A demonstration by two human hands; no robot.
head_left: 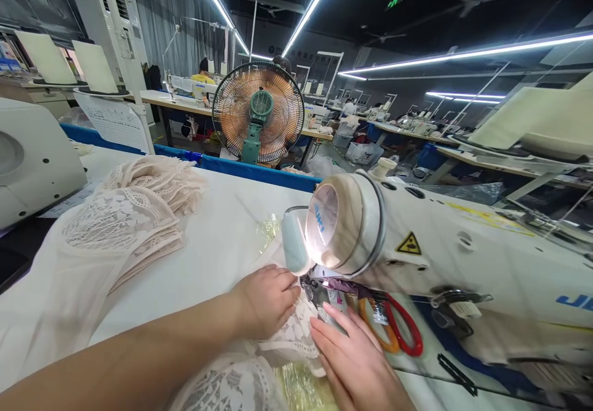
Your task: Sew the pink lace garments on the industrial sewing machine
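My left hand point(269, 301) rests on pale lace fabric point(299, 330) to the left of the sewing machine's presser foot point(315, 290). Its fingers lie over the cloth, slightly bent, with the thumb hidden. On the other side, my right hand point(349, 355) lies with fingers stretched out, the tips touching the lace's right edge. The lit sewing machine head point(343, 222) hangs just beyond both hands. Nearer to me, a lace bra cup point(236, 386) sits beside a shiny yellowish patch point(303, 386). The needle cannot be made out.
A pile of cream lace pieces point(125, 219) occupies the table's left. Right of the foot lie scissors with red handles point(407, 327), an orange-handled tool point(380, 324) and a black clip-like tool point(456, 374). A large fan point(259, 111) stands behind the blue table edge point(259, 173).
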